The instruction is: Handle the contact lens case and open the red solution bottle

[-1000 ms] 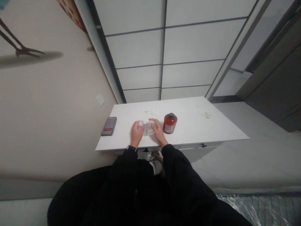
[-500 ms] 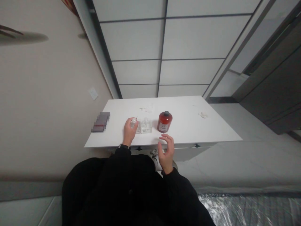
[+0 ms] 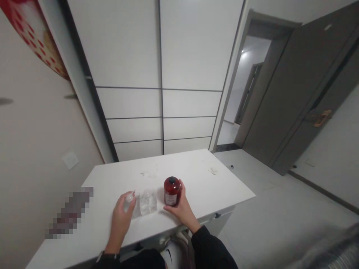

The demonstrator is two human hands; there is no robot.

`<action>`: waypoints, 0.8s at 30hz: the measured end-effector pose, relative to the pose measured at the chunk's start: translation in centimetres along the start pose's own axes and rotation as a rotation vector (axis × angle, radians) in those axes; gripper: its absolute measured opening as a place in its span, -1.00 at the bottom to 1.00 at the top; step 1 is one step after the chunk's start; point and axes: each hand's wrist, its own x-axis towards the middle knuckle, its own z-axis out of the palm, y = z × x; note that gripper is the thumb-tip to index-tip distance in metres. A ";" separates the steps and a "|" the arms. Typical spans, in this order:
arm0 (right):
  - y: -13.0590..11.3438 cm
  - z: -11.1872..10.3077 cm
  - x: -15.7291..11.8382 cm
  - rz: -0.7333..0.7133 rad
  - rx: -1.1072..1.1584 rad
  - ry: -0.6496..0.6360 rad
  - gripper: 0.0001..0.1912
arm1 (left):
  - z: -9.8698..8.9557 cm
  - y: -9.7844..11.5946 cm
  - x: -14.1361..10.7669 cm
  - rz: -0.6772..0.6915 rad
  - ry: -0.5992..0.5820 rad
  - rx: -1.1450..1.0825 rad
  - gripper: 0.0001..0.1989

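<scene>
On the white table (image 3: 190, 168), my right hand (image 3: 183, 209) curls around the lower right side of a dark red bottle (image 3: 171, 191) with a black cap and a pale label. Its thumb lies across the bottle's front, while the fingers pass behind. The bottle stands upright. My left hand (image 3: 121, 211) grips a small clear bottle (image 3: 129, 198) with a rounded whitish top, much of it hidden by the fingers. Between the two hands stands a square clear bottle (image 3: 148, 203).
A blurred-out dark item (image 3: 71, 213) lies at the table's left. Smudges mark the tabletop's back part. Behind are white sliding panels (image 3: 134, 127); a grey door (image 3: 277, 93) stands at the right. A drawer knob (image 3: 217, 215) sits on the table's front.
My right hand has moved from in front of the red bottle to around it. My left hand stays at the small clear bottle. The view has tilted up and turned right.
</scene>
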 end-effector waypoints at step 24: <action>-3.2 1.8 -0.9 0.129 -0.346 -0.049 0.30 | -0.3 -4.5 -2.9 -0.121 0.048 0.015 0.04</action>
